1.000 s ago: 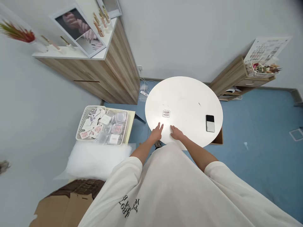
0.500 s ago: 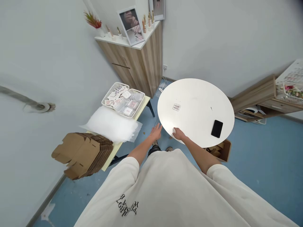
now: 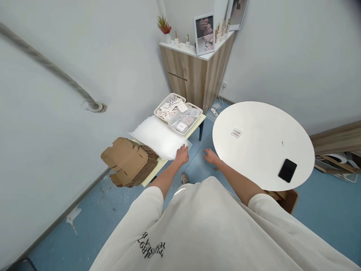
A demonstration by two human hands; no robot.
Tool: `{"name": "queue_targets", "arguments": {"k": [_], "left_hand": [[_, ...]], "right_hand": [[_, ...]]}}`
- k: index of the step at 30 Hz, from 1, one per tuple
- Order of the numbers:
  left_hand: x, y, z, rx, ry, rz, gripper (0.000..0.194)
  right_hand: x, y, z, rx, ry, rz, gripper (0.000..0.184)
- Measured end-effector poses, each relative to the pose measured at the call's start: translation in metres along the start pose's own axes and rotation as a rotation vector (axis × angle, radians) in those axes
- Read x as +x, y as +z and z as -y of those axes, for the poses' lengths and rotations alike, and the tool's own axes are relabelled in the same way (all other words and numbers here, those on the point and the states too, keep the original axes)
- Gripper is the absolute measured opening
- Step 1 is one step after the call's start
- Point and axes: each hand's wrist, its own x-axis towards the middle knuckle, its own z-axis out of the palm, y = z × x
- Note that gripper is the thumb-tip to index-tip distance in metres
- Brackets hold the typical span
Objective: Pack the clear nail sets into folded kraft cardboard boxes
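Note:
My left hand (image 3: 182, 154), fingers spread, is at the right edge of a stack of white packing sheets (image 3: 157, 136) on a pale yellow table (image 3: 163, 165); whether it touches them I cannot tell. My right hand (image 3: 210, 156) is empty and open, over the floor just left of the round white table (image 3: 265, 150). A small clear case of false nails (image 3: 236, 133) lies on that round table, apart from both hands. Behind the sheets are a basket of printed cards (image 3: 170, 107) and a basket of clear plastic cases (image 3: 186, 119). Folded cardboard boxes (image 3: 128, 162) are stacked nearer me.
A black phone (image 3: 287, 170) lies near the round table's right edge. Below it stands an open carton (image 3: 290, 201). In the corner is a wooden cabinet (image 3: 187, 71) with picture frames; a power strip (image 3: 214, 111) lies on the floor beside it.
My view has turned left, so the round table shifts right. Both hands have left the round table; my left hand has come to the packing sheets. The cardboard stack is now fully in view.

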Motion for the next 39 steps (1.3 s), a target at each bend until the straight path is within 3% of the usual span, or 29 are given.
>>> {"name": "queue_targets", "arguments": {"k": [5, 11, 23, 31, 39], "left_hand": [[-0.007, -0.01, 0.067, 0.023, -0.045, 0.015, 0.064], [0.001, -0.011, 0.104, 0.049, 0.018, 0.068, 0.059], [0.006, -0.007, 0.125, -0.034, 0.081, 0.132, 0.065], [0.008, -0.004, 0.131, -0.057, 0.074, 0.088, 0.075], [0.009, 0.001, 0.13, -0.025, 0.089, 0.091, 0.068]], "right_hand": [[0.033, 0.032, 0.066, 0.017, -0.077, -0.008, 0.05], [0.053, 0.056, 0.111, 0.035, -0.093, -0.053, 0.049], [0.059, 0.066, 0.14, 0.034, 0.006, -0.02, 0.05], [0.059, 0.073, 0.142, 0.052, 0.025, -0.016, 0.049], [0.063, 0.079, 0.146, 0.047, 0.032, -0.011, 0.049]]}}
